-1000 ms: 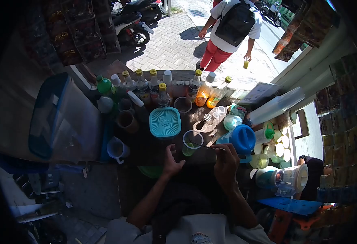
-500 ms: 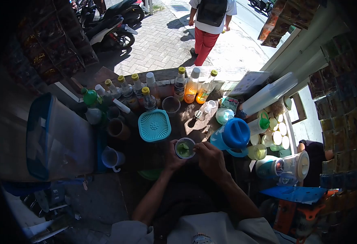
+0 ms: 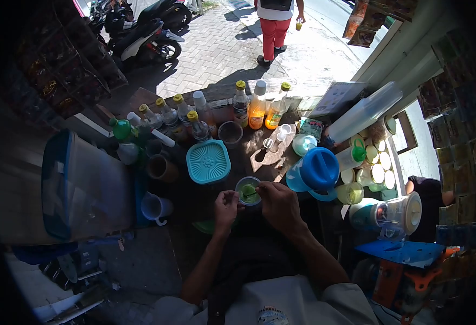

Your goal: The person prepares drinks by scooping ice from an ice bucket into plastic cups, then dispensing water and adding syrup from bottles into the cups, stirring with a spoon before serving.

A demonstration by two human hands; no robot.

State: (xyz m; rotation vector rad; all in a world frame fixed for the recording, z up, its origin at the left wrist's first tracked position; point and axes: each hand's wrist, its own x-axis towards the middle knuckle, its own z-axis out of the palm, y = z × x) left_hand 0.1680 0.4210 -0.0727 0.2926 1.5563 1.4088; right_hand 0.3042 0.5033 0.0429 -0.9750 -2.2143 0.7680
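A clear plastic cup (image 3: 248,190) with green stuff in its bottom stands on the dark counter in front of me. My left hand (image 3: 225,207) is curled around the cup's left side. My right hand (image 3: 277,205) pinches a thin spoon (image 3: 252,192) whose tip dips into the cup. A blue-lidded pitcher (image 3: 315,172) stands just right of my right hand. A teal square lid (image 3: 208,161) lies just beyond the cup to the left.
A row of syrup bottles (image 3: 257,112) lines the far counter edge. A big tub with a blue lid (image 3: 81,184) fills the left. Jars with lids (image 3: 376,174) and a blender jug (image 3: 392,214) sit at right. A person in red trousers (image 3: 275,27) walks away outside near parked scooters (image 3: 143,32).
My left hand closed around the cup. The right hand brought the spoon from beside the cup into it. The person outside walked farther off.
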